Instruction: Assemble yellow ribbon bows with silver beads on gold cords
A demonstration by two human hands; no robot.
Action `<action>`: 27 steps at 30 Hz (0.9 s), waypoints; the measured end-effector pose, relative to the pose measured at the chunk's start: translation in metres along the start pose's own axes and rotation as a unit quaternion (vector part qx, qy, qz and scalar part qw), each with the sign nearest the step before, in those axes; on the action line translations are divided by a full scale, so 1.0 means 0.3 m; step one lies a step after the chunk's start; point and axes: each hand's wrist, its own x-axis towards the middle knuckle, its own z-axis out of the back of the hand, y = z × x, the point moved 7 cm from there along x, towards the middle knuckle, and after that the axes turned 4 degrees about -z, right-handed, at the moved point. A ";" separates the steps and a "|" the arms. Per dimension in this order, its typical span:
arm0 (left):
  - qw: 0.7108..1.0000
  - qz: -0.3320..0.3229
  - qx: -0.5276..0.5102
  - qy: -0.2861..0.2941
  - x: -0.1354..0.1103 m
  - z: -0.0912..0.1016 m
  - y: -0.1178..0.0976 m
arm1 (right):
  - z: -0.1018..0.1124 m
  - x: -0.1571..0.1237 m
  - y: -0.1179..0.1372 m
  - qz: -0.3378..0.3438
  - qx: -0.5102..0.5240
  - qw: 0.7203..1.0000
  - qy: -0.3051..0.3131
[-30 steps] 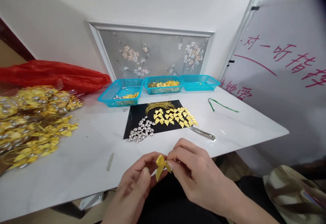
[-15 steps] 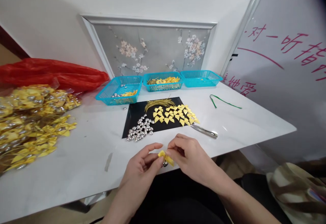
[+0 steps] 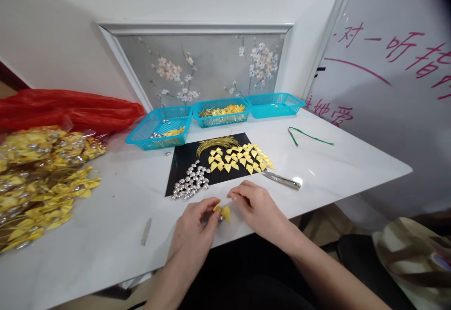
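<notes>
My left hand [image 3: 193,229] pinches a small yellow ribbon bow [image 3: 223,212] with a silver bead under it, just above the near edge of the white table [image 3: 116,206]. My right hand [image 3: 255,206] is beside the bow with its fingertips curled together near the left end of the knuckles; whether it holds a thin thread is not clear. Beyond the hands lies a black mat [image 3: 181,166] with a heap of silver beads [image 3: 190,183], a bundle of gold threads [image 3: 214,142] and several loose yellow bows [image 3: 239,157].
Metal tweezers [image 3: 282,180] lie right of the mat. Three turquoise baskets [image 3: 160,127] [image 3: 220,112] [image 3: 275,104] stand at the back. A pile of finished yellow bows [image 3: 38,188] and a red plastic bag [image 3: 66,108] fill the left. A green strip [image 3: 306,136] lies at right.
Both hands have moved forward over the table edge with the bow. The right hand has drawn slightly away from the bow, which now stays in the left fingers.
</notes>
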 end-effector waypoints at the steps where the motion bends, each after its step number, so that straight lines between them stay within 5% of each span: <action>1: 1.000 -0.010 0.011 -0.009 0.001 0.003 -0.003 | 0.005 0.000 -0.005 0.001 0.012 1.000 -0.005; 9: 0.991 -0.079 0.089 -0.067 0.038 0.077 -0.063 | -0.004 -0.003 -0.047 0.010 0.121 0.992 -0.027; 16: 0.969 -0.085 0.203 -0.109 0.271 0.190 -0.148 | -0.030 0.007 -0.079 0.018 0.173 0.983 -0.064; 21: 0.961 -0.080 0.253 -0.076 0.500 0.169 -0.165 | -0.029 -0.004 -0.074 0.033 0.185 0.979 -0.077; 27: 0.953 -0.108 0.282 -0.005 0.708 0.060 -0.169 | -0.011 -0.001 -0.054 0.045 0.198 0.975 -0.090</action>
